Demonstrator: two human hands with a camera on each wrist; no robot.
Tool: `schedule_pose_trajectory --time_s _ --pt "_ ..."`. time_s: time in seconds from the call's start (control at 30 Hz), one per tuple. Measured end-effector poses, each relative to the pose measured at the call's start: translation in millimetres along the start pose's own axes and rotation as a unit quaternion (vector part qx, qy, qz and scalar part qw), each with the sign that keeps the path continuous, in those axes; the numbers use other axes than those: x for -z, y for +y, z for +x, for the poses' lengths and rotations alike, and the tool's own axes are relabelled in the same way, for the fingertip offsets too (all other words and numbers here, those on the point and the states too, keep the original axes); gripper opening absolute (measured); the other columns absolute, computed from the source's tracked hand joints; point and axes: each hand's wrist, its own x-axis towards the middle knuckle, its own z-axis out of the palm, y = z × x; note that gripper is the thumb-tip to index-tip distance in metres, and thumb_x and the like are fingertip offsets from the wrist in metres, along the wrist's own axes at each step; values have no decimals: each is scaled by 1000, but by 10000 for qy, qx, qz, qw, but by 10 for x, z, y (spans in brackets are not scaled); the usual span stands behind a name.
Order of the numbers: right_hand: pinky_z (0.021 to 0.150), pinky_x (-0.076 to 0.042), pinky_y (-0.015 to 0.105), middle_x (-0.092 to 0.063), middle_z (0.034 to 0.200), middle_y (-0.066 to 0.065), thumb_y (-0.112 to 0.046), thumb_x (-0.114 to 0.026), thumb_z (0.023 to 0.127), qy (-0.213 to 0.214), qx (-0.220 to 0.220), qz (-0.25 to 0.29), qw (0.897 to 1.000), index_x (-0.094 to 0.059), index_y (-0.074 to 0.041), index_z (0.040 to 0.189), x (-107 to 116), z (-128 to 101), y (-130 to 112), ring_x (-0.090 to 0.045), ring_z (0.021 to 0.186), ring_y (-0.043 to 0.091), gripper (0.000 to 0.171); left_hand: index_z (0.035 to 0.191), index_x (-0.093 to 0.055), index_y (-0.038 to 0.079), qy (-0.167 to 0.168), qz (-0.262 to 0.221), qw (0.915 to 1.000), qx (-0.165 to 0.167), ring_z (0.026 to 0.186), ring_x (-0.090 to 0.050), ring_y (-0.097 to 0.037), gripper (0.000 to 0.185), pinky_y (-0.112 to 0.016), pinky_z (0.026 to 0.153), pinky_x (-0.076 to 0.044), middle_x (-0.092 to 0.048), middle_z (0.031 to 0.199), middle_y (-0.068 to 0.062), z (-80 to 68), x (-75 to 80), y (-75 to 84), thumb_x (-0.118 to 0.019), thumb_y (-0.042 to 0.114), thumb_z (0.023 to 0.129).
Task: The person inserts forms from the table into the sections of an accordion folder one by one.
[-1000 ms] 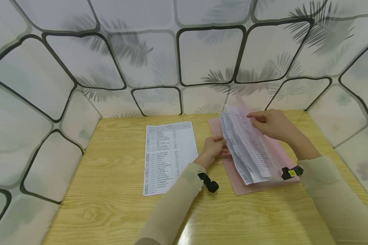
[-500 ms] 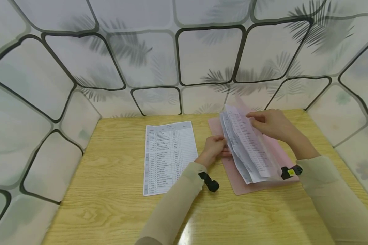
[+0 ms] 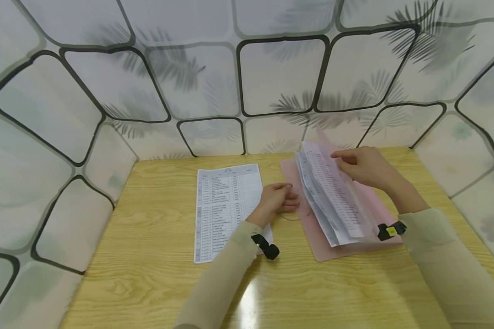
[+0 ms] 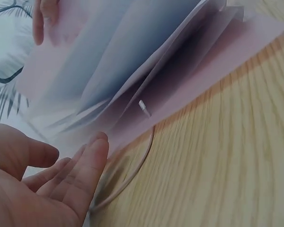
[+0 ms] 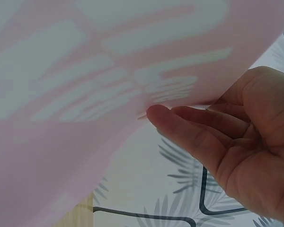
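Note:
A pink folder (image 3: 325,249) lies on the right of the wooden table, its clear pink cover (image 5: 85,94) and several printed sheets (image 3: 333,201) lifted and fanned. My right hand (image 3: 342,160) pinches the top edge of that raised bundle; its fingers (image 5: 194,125) lie behind the cover. My left hand (image 3: 287,198) rests on the table just left of the folder, fingers relaxed and holding nothing. In the left wrist view the left hand (image 4: 83,165) is a short gap from the folder's edge (image 4: 146,125). A thin elastic loop (image 4: 143,158) lies on the wood beside it.
A single printed sheet (image 3: 224,205) lies flat at the table's middle, under my left forearm at its right edge. Patterned white panels (image 3: 280,73) wall in the table (image 3: 148,256) at the back and both sides.
My left hand has let go of the folder's left edge and slid left onto the table, towards the flat sheet. The right hand still holds the raised sheets in the same place.

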Motion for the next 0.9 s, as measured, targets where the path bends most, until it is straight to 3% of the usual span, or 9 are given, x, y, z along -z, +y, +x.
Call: schedule_pose_trajectory --time_s 0.1,0.4,0.67,0.9 --pt "50 -42 27 -75 88 15 -18 -55 104 10 8 -8 10000 -65 -3 143 -2 -2 -7 -57 58 16 42 134 -67 -1 16 192 9998 -75 80 -80 -25 31 -34 70 -68 -77 113 -27 -31 122 36 -56 12 108" --pt "50 -43 27 -75 93 18 -17 -55 104 39 57 12 10000 -65 -2 142 -5 -17 -26 -58 59 16 42 137 -65 -3 63 751 9964 -380 67 -74 -12 34 -32 68 -67 -76 115 -28 -177 504 190 -55 13 109" --pt "51 -43 27 -75 90 14 -17 -55 104 19 48 -7 10000 -66 -1 141 -1 -13 -44 -58 59 16 41 131 -70 0 549 1240 9895 -509 68 -75 -13 30 -28 63 -65 -79 109 -22 -314 932 324 -57 16 108" --pt "49 -40 26 -69 72 6 -16 -54 104 12 114 -74 9999 -66 -1 140 -1 -12 -43 -56 57 15 41 134 -70 5 901 1526 9836 -347 72 -75 -13 32 -24 60 -62 -79 111 -19 -445 1275 402 -58 21 109"
